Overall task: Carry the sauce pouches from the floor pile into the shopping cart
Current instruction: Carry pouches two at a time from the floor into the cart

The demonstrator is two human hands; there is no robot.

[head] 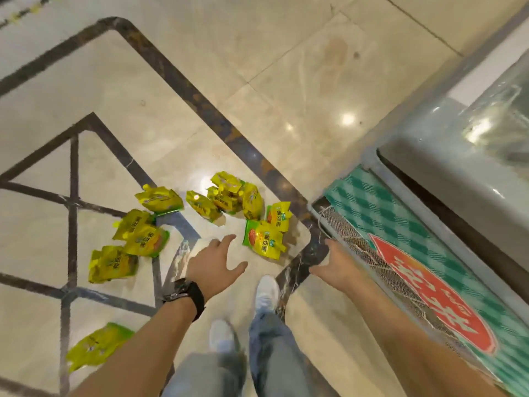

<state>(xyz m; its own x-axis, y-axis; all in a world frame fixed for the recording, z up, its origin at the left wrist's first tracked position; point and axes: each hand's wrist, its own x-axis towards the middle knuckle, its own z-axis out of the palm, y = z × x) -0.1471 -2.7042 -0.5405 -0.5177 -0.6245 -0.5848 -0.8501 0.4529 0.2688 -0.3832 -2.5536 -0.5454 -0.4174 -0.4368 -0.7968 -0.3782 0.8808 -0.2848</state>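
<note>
1. At the far lower left, one yellow-green stray pouch (97,345) lies flat on the pale polished floor (286,67), well apart from the others and partly behind the left forearm.
2. The other sauce pouches (200,207) are scattered on the floor across dark inlaid lines, none of them in the cart. One lies at the left end, two overlap beside it, one sits above them, and a cluster is heaped toward the middle.
3. The nearest pouch (263,239) lies at the right end of the scatter, its label facing up.
4. The left hand (216,263) hangs over the floor just left of that pouch. Its fingers are spread loose and grasp nothing. A dark watch (186,296) sits on its wrist.
5. Below the hands stand two white shoes (267,290) under pale blue jeans (274,353).
6. The right hand (333,265) is at the near corner of the cart. Its fingers are stretched out and its thumb points left, and it holds nothing. Blur hides whether it touches the rim.
7. The shopping cart (380,267) runs along the right, with a wire-mesh side and a green checked panel (372,202) that bears a red label.
8. A grey cabinet (443,156) stands just beyond the cart, at the far right.
</note>
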